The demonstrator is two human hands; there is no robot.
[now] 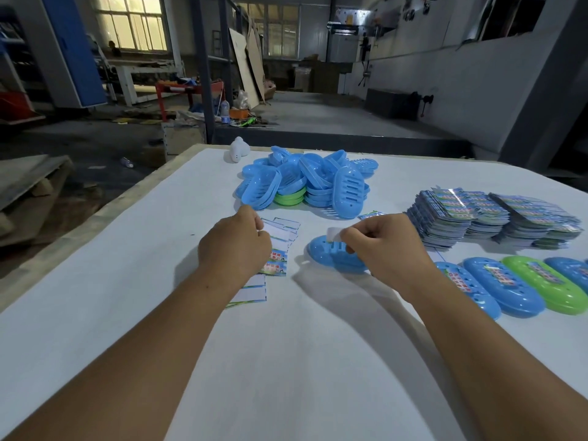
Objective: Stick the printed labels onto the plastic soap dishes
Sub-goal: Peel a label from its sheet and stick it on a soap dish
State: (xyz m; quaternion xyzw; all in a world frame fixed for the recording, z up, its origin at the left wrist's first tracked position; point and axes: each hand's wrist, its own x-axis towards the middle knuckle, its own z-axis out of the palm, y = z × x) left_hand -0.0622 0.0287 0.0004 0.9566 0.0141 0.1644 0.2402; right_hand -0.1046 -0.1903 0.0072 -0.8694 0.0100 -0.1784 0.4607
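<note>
- Big white work table (286, 361), everything sits on it.
- At the far edge there's a heap of blue oval plastic soap dishes (305, 179) with a few green ones tucked underneath, all not labelled yet as far as I can see.
- Off to the right, thick stacks of printed labels (496, 218), and in front of them a row of finished dishes (521, 284), blue and green, labels on top.
- The dish being worked on is the single blue oval soap dish (334, 254), upside down just in front of the right hand.
- Loose pile of label sheets and white backings (276, 249) lies under the left hand.
- Left hand (234, 243) has its fingers curled, pinching a label out of that pile.
- Right hand (381, 246) is curled too, pinching a small white scrap (334, 233) right over the dish; can't tell if it's backing paper or a label.
- My tip: centre the sticker lengthwise along the dish, tack down one end first, then smooth toward the other so it doesn't wrinkle or trap bubbles.
</note>
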